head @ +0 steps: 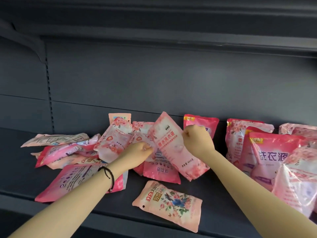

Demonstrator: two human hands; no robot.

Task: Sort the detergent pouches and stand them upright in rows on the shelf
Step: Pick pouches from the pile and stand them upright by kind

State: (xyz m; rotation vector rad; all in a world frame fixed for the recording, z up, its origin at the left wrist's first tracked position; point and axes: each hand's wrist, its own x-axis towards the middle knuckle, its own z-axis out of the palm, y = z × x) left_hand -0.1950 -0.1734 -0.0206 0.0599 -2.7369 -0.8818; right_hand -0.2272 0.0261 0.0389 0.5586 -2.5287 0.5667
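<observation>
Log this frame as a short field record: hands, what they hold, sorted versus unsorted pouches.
left hand: closed on the left edge of the tilted pale pink pouch
right hand: gripping the same pouch's right edge
sorted: upright pouches at right
unsorted: flat heap at left
stray: floral pouch lying flat near the shelf front

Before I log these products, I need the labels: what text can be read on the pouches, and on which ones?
"水洗衣液" and "400克": tilted pale pink pouch held between both hands.
"立白" and "72": flat floral pouch near the shelf's front edge.
"NEW" and "洗衣液": upright deep pink pouch on the right.
"NEW": upright pouch behind the right hand.
Smaller print elsewhere is too blurred to read.
</observation>
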